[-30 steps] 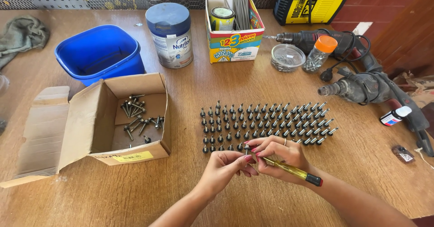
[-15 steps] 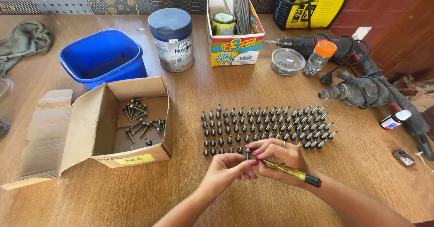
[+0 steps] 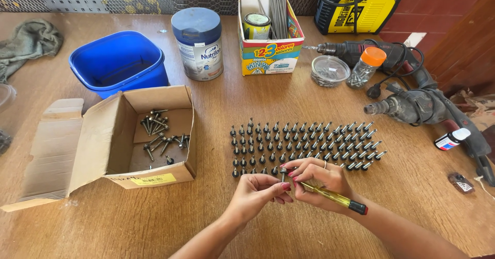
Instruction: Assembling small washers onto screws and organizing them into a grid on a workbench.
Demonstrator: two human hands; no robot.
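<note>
Fingertips [image 3: 286,185] of our left hand [image 3: 256,194] pinch a single screw [image 3: 283,173] by its shank, head up, while our right hand [image 3: 318,180] closes around a yellow-handled screwdriver [image 3: 335,198] and also meets the screw with thumb and forefinger. Both hands are closed narrow on what they hold, touching each other just above the table [image 3: 154,223].

We judge the screw light, stiff and small, with a smooth metal shank that could slip or roll; the sound grip is at the shank just under the washered head, as now. The screwdriver is slim and rigid, best held along its handle.

Just beyond our fingers stand rows of screws [image 3: 304,141], upright and close together, easily toppled by a stray knuckle. Left of the hands lies an open cardboard box [image 3: 111,135] with loose screws [image 3: 157,135] inside. Farther off sit a blue tub [image 3: 119,63], a tin [image 3: 198,42] and a printed carton [image 3: 270,34] of rods. Right of the fingers rest two drills [image 3: 412,104], a clear dish [image 3: 330,70] and an orange-capped jar [image 3: 366,65].

We work at a worn wooden bench with sunlight across it, wire mesh along the back and a yellow machine [image 3: 358,6] in the corner.
</note>
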